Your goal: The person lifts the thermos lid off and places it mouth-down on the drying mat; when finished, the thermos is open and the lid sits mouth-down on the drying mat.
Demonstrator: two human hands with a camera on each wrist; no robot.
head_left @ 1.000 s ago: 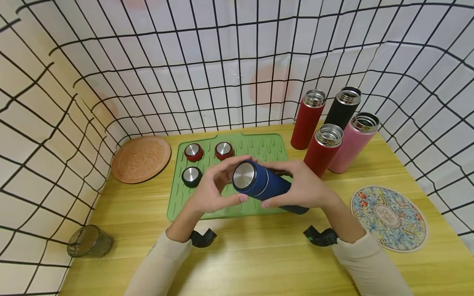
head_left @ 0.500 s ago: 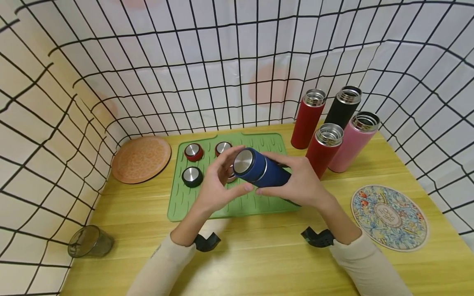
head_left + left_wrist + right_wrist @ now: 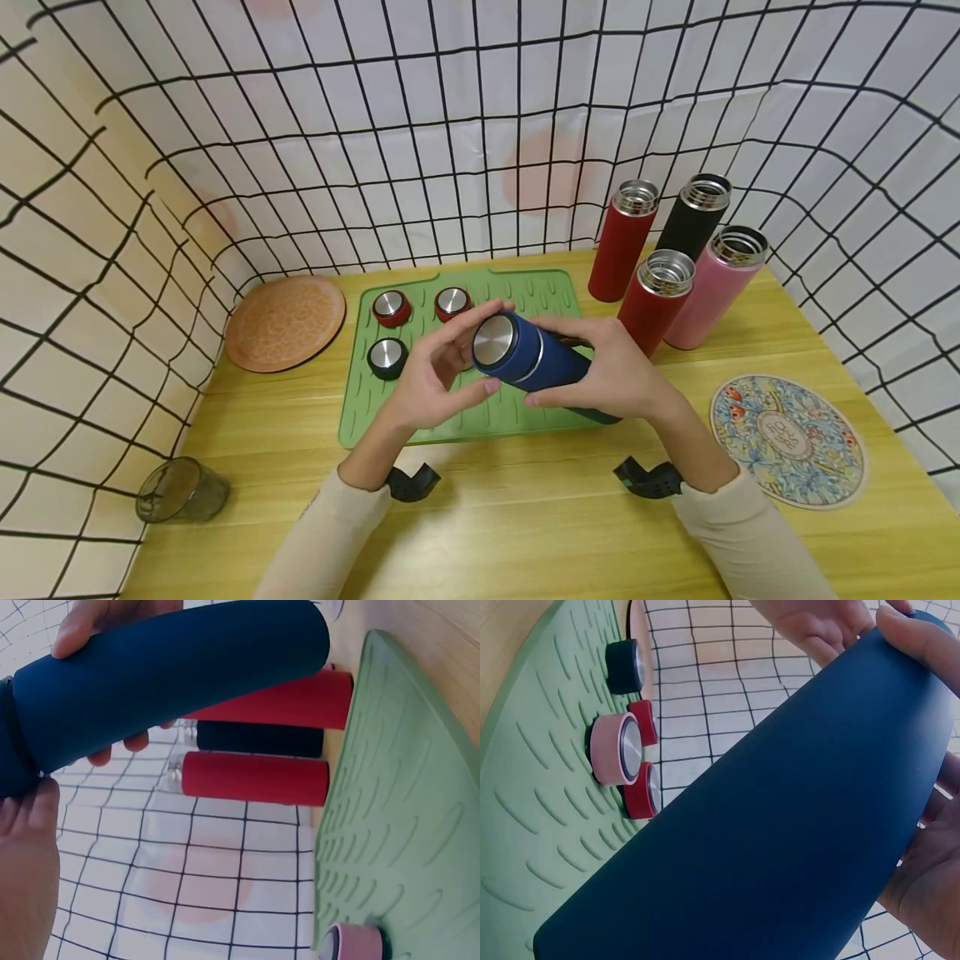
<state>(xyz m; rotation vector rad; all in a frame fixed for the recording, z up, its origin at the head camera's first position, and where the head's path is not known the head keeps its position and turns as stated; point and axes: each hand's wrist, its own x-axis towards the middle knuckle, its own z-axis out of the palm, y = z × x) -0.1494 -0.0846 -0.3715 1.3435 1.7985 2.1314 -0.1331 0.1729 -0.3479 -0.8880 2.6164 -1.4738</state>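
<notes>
A blue thermos bottle [image 3: 558, 367] is held above the green mat, tilted with its steel-topped blue lid [image 3: 497, 340] toward the upper left. My right hand [image 3: 618, 371] grips the bottle's body, thumb on the near side. At the lid end, my left hand [image 3: 431, 379] curves its fingers round the lid, thumb below it. A thin silver ring shows between lid and body. The left wrist view shows the bottle [image 3: 172, 682] with left fingers [image 3: 41, 806] at the seam. In the right wrist view the bottle [image 3: 757, 802] hides much of the scene.
The green mat [image 3: 360, 417] bears red lids [image 3: 392, 308], a black lid [image 3: 387, 358] and a pink lid [image 3: 615, 748]. Uncapped red, black and pink bottles [image 3: 712, 292] stand at right. A patterned round mat [image 3: 787, 442], an orange round mat [image 3: 287, 323] and a glass [image 3: 183, 490] surround them.
Both hands and the blue bottle rose slightly, then came back down a little. The left hand shifted right and back left around the lid. The other bottles and lids stayed put.
</notes>
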